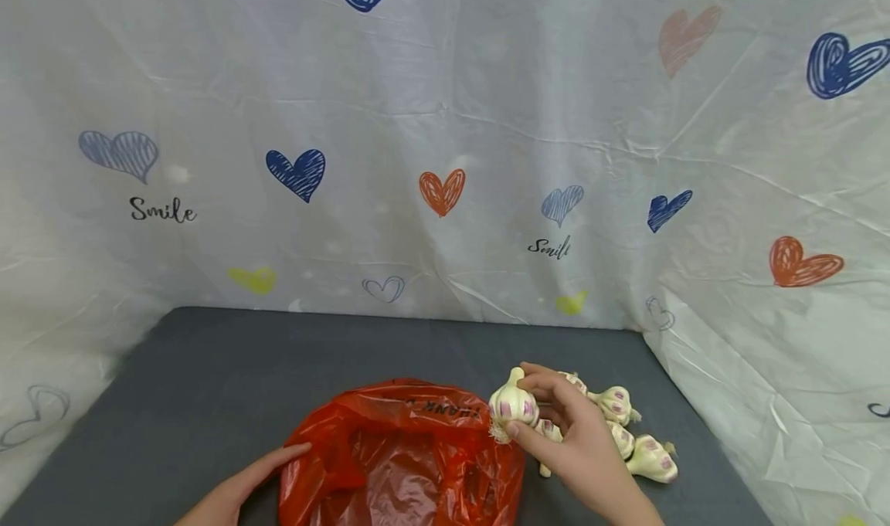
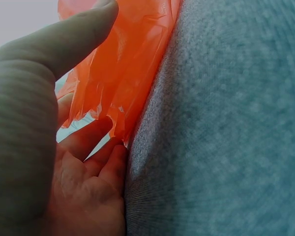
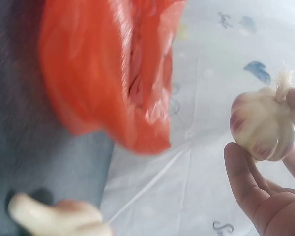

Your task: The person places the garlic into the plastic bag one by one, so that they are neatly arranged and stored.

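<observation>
A red plastic bag (image 1: 375,402) stands with its mouth open near the table's front edge, dark print on its rim. Against its left side rests my left hand (image 1: 239,486); in the left wrist view its fingers (image 2: 83,137) lie by the bag's crinkled lower part, with the thumb apart from them. My right hand (image 1: 580,449) pinches a garlic bulb (image 1: 513,404) between thumb and fingers, above the bag's right rim. That bulb is white with purple patches, stem up and roots down. Partly behind the right hand lie several more garlic bulbs (image 1: 651,459).
The dark grey table (image 1: 278,356) carries the bag and the loose bulbs. A pale cloth (image 1: 487,86) printed with hearts and words hangs behind the table and along its sides. One loose bulb (image 3: 59,216) shows at the bottom of the right wrist view.
</observation>
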Demonstrator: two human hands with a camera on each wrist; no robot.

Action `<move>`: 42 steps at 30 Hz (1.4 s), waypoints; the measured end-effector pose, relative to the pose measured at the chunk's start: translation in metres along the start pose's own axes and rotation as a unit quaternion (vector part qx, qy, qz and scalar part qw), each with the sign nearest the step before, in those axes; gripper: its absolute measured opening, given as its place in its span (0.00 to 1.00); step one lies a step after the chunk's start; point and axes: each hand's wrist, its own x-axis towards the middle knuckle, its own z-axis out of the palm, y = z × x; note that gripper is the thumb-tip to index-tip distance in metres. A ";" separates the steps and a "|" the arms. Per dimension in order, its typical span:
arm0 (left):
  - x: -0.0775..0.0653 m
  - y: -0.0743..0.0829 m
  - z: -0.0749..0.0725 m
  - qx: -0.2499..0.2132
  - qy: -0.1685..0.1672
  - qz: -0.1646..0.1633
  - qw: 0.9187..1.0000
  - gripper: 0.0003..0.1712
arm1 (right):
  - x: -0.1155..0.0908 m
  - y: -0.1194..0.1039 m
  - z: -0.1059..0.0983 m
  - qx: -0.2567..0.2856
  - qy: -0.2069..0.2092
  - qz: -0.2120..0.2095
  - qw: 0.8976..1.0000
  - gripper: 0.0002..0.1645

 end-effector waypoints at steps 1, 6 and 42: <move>0.000 -0.001 0.000 0.004 -0.002 -0.001 1.000 0.47 | 0.001 0.000 0.003 0.005 -0.004 -0.001 1.000 0.24; 0.002 -0.002 0.000 0.008 -0.005 -0.015 1.000 0.48 | 0.002 -0.002 0.018 0.028 -0.034 0.013 0.999 0.25; 0.003 -0.027 -0.005 -0.020 -0.020 -0.037 0.999 0.39 | -0.002 0.016 0.078 0.177 -0.265 0.088 0.944 0.24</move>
